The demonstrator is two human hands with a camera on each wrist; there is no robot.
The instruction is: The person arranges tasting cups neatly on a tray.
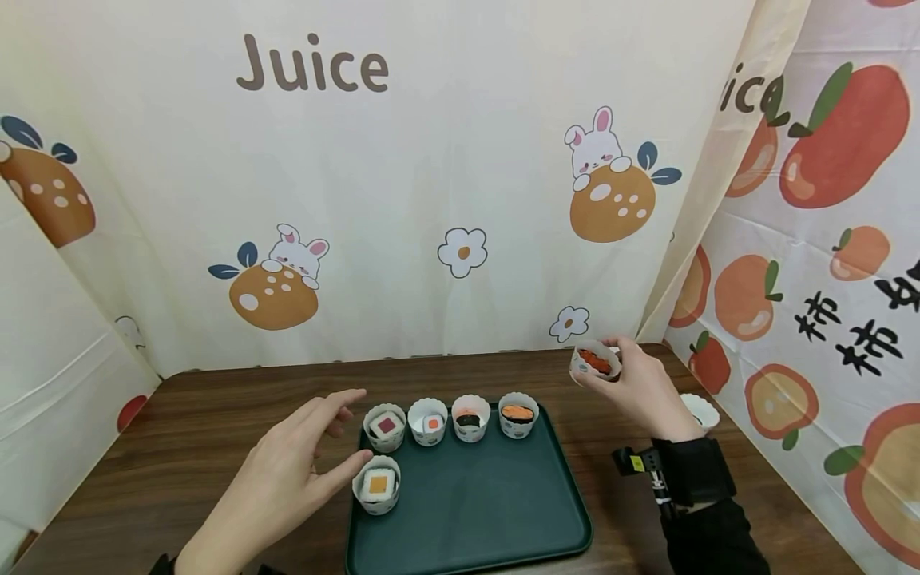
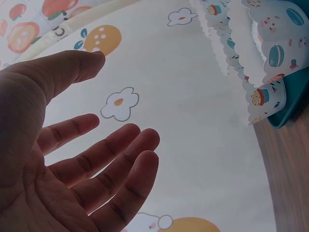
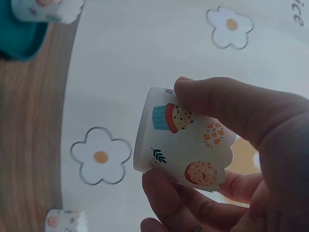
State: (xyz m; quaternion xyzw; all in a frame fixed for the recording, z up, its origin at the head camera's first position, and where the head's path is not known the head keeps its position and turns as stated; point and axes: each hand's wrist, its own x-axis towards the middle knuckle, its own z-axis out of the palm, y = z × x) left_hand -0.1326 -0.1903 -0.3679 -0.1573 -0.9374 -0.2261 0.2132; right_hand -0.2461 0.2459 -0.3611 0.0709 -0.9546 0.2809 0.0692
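My right hand point(image 1: 643, 391) grips a scalloped paper cup point(image 3: 183, 140) between thumb and fingers, raised at the table's back right. Inside that cup lies a reddish-orange sushi piece point(image 1: 593, 362). My left hand point(image 1: 287, 455) hovers left of the dark green tray point(image 1: 496, 495), fingers spread and holding nothing. Its thumb tip is close to the cup with a yellow-centred white piece point(image 1: 377, 483) at the tray's left. Along the tray's back edge stand cups with a purple-centred roll point(image 1: 386, 426), a red-centred roll point(image 1: 430, 423), a dark-wrapped piece point(image 1: 469, 418) and an orange-topped piece point(image 1: 517, 413).
Another white paper cup point(image 1: 699, 412) stands on the right of the wooden table point(image 1: 287, 391), partly behind my right wrist. A printed curtain point(image 1: 446, 160) hangs behind the table, and a fruit-patterned cloth point(image 1: 812, 319) hangs along the right side.
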